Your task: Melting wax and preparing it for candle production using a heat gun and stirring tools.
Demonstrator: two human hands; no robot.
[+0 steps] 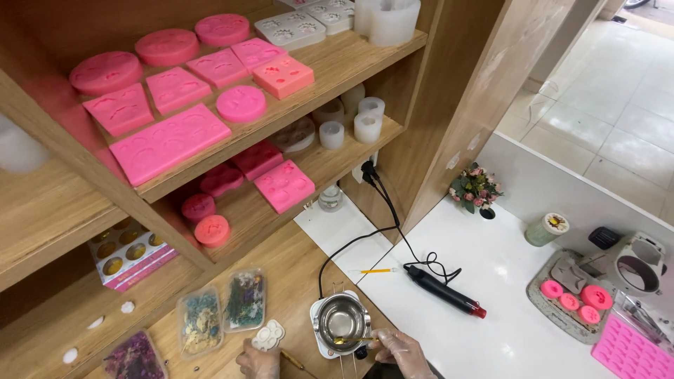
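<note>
At the bottom edge, my right hand [401, 351], in a clear glove, holds a small gold spoon [349, 341] over a shiny steel melting pot [341, 319] that sits on a small white heater. My left hand [257, 363], also gloved, rests on the wooden counter just below a small white paw-shaped mold [268, 335], with a thin wooden stick [293, 360] beside it. Only parts of both hands show.
Pink silicone molds [168, 142] and white molds [290, 29] fill the wooden shelves. Clear boxes of dried flowers [245, 300] lie on the counter. A black heat tool [444, 293] with cord, an orange pen [377, 271], a flower pot [475, 189] and a tray of pink pieces [577, 297] sit on the white table.
</note>
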